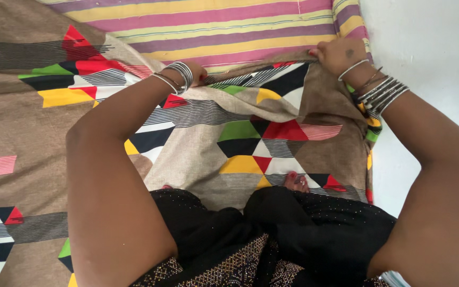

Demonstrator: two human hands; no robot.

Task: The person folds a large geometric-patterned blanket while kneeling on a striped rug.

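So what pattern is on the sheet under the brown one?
Stripes of pink, yellow and purple on the underlying sheet, seen best in the head view.

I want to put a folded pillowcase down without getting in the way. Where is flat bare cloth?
Free: the brown patterned sheet left of the left hand. Crowded: between that hand and the right hand, where the sheet's edge is gripped over the striped mattress.

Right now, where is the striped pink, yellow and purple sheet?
The striped pink, yellow and purple sheet lies along the head view's top, beyond both hands, partly under the brown geometric-patterned cloth.
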